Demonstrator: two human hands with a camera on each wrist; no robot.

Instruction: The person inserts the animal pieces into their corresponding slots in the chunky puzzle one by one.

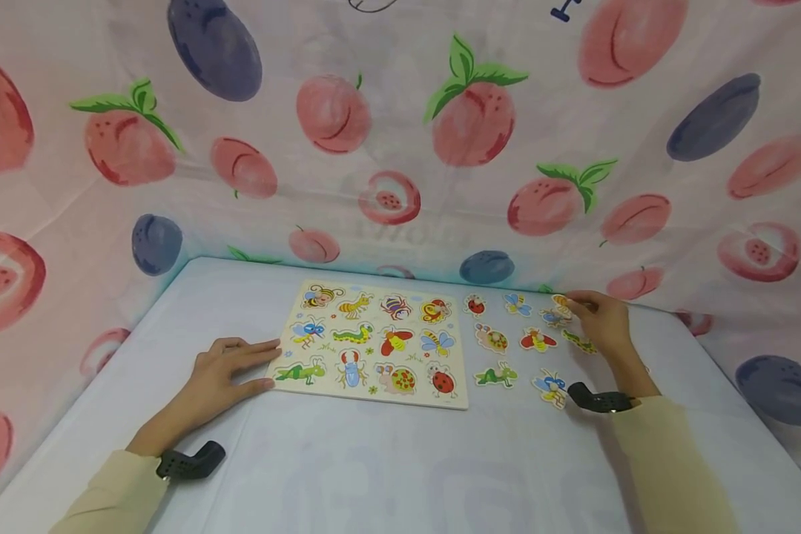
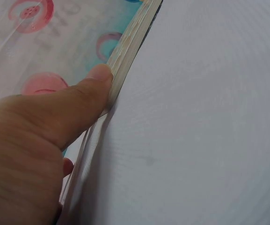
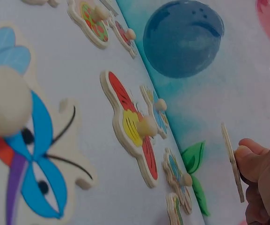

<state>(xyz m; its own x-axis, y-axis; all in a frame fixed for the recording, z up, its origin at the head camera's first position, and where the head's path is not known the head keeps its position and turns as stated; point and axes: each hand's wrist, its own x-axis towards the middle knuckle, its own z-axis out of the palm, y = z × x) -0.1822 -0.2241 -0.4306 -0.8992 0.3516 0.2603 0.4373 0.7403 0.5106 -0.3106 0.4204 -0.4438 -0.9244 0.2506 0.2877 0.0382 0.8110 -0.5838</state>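
Observation:
A wooden insect puzzle board (image 1: 374, 397) lies flat on the white-covered table, its pictures facing up. My left hand (image 1: 230, 371) rests against the board's left edge with fingers extended; up close, the thumb (image 2: 90, 89) presses the board's side. Off to the right, my right hand (image 1: 604, 322) pinches a small orange-and-yellow puzzle piece (image 1: 561, 302) above the loose pieces. That piece (image 3: 233, 164) appears edge-on in the right wrist view, held up off the table, its picture hidden there. Just below it in the head view lies a blue insect piece (image 1: 555, 317).
Several knobbed pieces lie right of the board: a ladybug (image 1: 475, 305), a dragonfly (image 1: 518, 304), a snail (image 1: 491, 338), a red-winged bug (image 1: 538, 340), a caterpillar (image 1: 578, 341), a grasshopper (image 1: 497, 374) and a blue-winged insect (image 1: 550, 387). A fruit-print cloth (image 1: 387, 245) hangs behind.

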